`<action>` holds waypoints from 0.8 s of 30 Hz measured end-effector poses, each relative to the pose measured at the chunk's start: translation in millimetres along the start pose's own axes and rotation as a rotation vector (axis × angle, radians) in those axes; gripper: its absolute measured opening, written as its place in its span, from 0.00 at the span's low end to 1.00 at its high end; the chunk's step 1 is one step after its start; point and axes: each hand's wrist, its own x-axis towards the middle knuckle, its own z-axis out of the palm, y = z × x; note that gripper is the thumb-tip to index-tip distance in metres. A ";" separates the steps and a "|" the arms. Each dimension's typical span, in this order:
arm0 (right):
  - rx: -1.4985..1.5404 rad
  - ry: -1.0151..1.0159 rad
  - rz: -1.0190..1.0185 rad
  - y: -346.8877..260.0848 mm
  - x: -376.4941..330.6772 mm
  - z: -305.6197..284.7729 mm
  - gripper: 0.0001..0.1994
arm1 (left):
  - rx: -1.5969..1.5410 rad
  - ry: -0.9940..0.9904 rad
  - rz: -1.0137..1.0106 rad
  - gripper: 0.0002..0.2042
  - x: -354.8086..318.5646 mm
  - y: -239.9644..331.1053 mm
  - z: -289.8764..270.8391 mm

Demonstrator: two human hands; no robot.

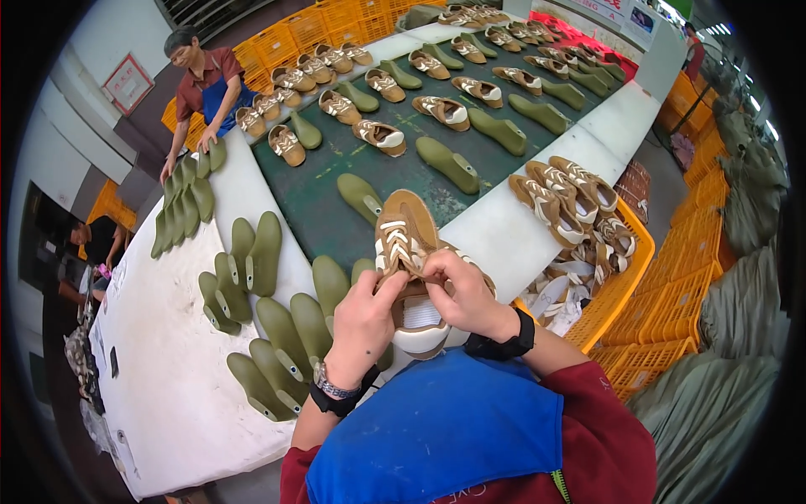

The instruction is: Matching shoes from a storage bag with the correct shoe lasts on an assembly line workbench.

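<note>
A tan sneaker (409,220) with white laces and a white heel is right in front of me, its toe pointing away and its opening toward my blue apron. My left hand (363,317) grips the left side of its collar, thumb and fingers pinched near the top of the laces. From the other side my right hand (467,296) pinches the collar edge beside the lace ends. Whether the fingertips hold lace or only the shoe's upper is too small to tell. Part of another tan shoe shows beyond my right hand, mostly hidden.
Green shoe lasts (285,336) stand in clusters on the white table (168,353) at left. A green conveyor belt (294,197) carries sneakers and lasts. More sneakers (564,197) line the right ledge, above a yellow crate (617,290) of shoes. A co-worker (204,92) handles lasts at far left.
</note>
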 end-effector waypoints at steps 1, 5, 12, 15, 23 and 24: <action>0.027 0.014 0.045 1.3 -2.2 -1.8 0.11 | -0.003 -0.007 0.008 0.16 0.3 -0.7 1.0; 0.097 0.229 0.163 26.2 -7.6 -8.5 0.10 | -0.172 -0.153 0.015 0.12 -7.8 -12.0 15.0; -0.251 0.071 0.056 71.0 -13.2 -60.8 0.12 | -0.426 -0.369 -0.038 0.21 -8.7 -7.5 43.1; -0.343 0.079 0.228 122.1 -22.7 -106.8 0.14 | -0.398 -0.440 -0.150 0.24 -17.8 -5.1 49.3; -1.159 0.225 0.452 187.3 -64.3 -183.3 0.10 | -0.269 -0.467 -0.063 0.18 -18.5 -10.5 54.8; -1.296 0.169 0.629 200.0 -72.6 -192.9 0.09 | -0.274 -0.485 -0.039 0.18 -18.1 -9.0 56.7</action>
